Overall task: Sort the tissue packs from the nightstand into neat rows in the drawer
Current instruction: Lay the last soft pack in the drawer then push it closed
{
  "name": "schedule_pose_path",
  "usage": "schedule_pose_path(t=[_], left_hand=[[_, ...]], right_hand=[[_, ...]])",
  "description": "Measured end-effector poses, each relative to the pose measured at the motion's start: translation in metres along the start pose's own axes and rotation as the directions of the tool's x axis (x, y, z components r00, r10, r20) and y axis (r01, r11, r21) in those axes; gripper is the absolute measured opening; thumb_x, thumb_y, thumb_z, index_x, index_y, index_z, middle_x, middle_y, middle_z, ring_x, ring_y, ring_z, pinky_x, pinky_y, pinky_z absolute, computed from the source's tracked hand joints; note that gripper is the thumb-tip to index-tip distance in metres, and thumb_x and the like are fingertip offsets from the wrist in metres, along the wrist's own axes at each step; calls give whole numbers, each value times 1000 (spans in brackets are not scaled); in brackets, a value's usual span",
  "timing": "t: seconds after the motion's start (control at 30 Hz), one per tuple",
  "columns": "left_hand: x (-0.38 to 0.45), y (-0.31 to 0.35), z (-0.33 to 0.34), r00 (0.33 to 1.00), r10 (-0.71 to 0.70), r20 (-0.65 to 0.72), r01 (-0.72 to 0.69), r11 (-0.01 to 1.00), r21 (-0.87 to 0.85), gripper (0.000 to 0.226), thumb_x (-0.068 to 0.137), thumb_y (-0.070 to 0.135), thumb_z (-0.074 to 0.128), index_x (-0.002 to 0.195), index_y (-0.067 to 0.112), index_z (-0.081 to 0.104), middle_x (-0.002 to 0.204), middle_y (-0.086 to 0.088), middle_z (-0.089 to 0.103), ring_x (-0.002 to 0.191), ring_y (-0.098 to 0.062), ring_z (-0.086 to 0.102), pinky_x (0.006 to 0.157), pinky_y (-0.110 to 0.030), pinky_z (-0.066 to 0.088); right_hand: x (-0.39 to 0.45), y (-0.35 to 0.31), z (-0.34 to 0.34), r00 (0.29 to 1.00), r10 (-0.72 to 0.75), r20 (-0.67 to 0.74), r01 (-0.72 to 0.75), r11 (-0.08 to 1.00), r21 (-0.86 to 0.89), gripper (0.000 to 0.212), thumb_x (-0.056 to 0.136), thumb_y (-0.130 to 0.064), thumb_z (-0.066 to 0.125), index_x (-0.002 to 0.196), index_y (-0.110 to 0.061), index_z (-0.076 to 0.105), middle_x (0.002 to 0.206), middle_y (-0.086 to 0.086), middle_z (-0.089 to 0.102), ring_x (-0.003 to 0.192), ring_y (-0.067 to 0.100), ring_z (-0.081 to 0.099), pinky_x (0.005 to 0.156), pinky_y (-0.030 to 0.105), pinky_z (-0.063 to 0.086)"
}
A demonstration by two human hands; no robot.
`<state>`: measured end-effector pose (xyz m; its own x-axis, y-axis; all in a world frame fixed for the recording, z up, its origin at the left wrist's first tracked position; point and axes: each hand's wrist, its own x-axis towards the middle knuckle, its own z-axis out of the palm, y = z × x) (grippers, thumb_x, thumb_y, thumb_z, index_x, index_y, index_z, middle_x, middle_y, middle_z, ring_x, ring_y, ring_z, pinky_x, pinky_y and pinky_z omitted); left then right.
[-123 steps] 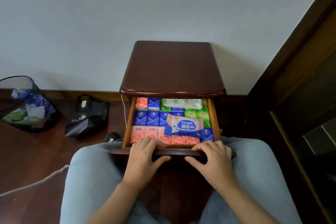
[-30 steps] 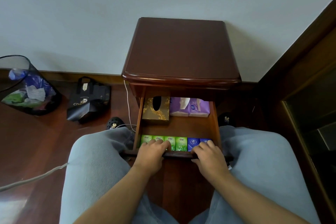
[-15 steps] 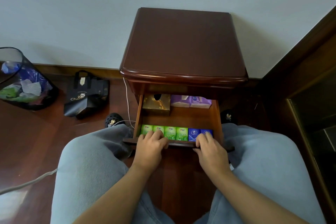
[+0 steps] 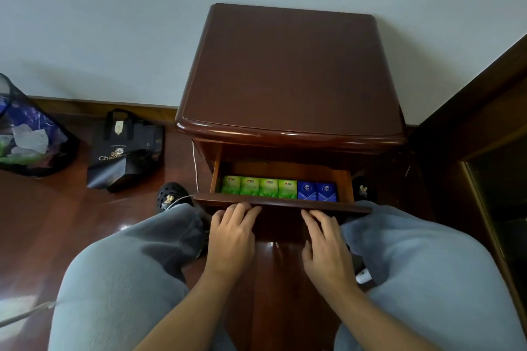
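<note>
Nearest, left hand (image 4: 232,234) and right hand (image 4: 328,242) lie spread, fingertips at the drawer front (image 4: 282,204), gripping nothing. Just beyond, tissue packs (image 4: 279,188) sit in one row running left-right. Nightstand surface (image 4: 291,68) farthest; drawer only partly out.

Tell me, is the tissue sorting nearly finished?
It looks nearly done. The nightstand top shows no packs, and a neat row of green packs and blue packs sits in the drawer. The left hand and right hand touch its front with straight fingers. Left: close the partly open drawer.
</note>
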<state>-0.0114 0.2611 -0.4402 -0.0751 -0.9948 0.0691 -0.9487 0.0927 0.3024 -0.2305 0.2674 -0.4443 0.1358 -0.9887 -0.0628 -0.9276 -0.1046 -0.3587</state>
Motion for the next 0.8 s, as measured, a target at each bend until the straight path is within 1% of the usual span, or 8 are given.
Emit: schedule_pose_path(t=[0.1, 0.2, 0.27, 0.37, 0.43, 0.6, 0.73, 0.8], left_hand=[[9, -1, 3, 997, -35, 62, 37, 999, -24, 70, 79, 11, 68, 147, 20, 55, 144, -1, 57, 137, -23, 51, 106, -46, 46], [17, -2, 12, 991, -53, 126, 58, 998, -35, 87, 82, 11, 66, 162, 21, 33, 162, -5, 39, 154, -23, 30, 116, -49, 40], [23, -3, 22, 982, -55, 183, 60, 998, -26, 97, 88, 14, 61, 167, 24, 5, 172, -4, 15, 161, -22, 3, 124, -48, 28], [31, -3, 33, 974, -52, 221, 49, 999, 16, 106, 91, 17, 57, 162, 27, -22, 173, -3, -9, 157, -19, -24, 128, -47, 19], [37, 0, 39, 974, -54, 220, 53, 999, 11, 107, 91, 20, 56, 161, 27, -24, 173, -4, -13, 156, -20, -27, 128, -48, 19], [48, 8, 43, 980, -67, 189, 72, 997, -20, 90, 86, 39, 29, 165, 26, -12, 173, -14, -6, 158, -27, -19, 127, -50, 20], [55, 12, 47, 981, -66, 184, 71, 997, -23, 99, 91, 32, 55, 165, 23, -10, 172, -18, -9, 159, -29, -13, 127, -50, 21], [59, 13, 47, 980, -67, 188, 69, 998, -2, 103, 94, 35, 61, 164, 23, -12, 172, -17, -12, 160, -29, -11, 127, -49, 20]], right_hand=[[10, -1, 8, 999, 19, 37, -18, 999, -28, 93, 82, -7, 74, 163, -18, 32, 165, -3, 31, 157, 18, 20, 120, 49, 42], [19, 3, 19, 991, 62, 121, -55, 996, -65, 103, 89, -8, 66, 168, -20, 2, 175, -5, -11, 161, 17, -13, 129, 44, 25], [27, 7, 24, 984, 109, 142, -101, 993, -65, 106, 92, -9, 62, 165, -22, -14, 170, -8, -31, 160, 18, -21, 132, 44, 17], [40, 7, 28, 981, 138, 135, -132, 990, -50, 111, 92, -11, 60, 162, -26, -25, 167, -10, -37, 158, 18, -25, 132, 45, 13], [48, 8, 30, 981, 146, 127, -141, 989, -44, 113, 93, -14, 61, 161, -27, -28, 167, -10, -38, 158, 16, -25, 132, 45, 10], [61, 9, 30, 982, 141, 125, -137, 990, -39, 110, 95, -16, 60, 161, -26, -28, 166, -10, -39, 158, 15, -26, 133, 42, 4], [69, 7, 30, 982, 139, 124, -137, 990, -21, 109, 96, -17, 61, 162, -24, -25, 167, -9, -37, 159, 16, -21, 133, 43, 4], [73, 7, 31, 983, 137, 121, -135, 991, -18, 109, 97, -19, 60, 162, -24, -27, 167, -9, -38, 160, 17, -21, 133, 43, 5]])
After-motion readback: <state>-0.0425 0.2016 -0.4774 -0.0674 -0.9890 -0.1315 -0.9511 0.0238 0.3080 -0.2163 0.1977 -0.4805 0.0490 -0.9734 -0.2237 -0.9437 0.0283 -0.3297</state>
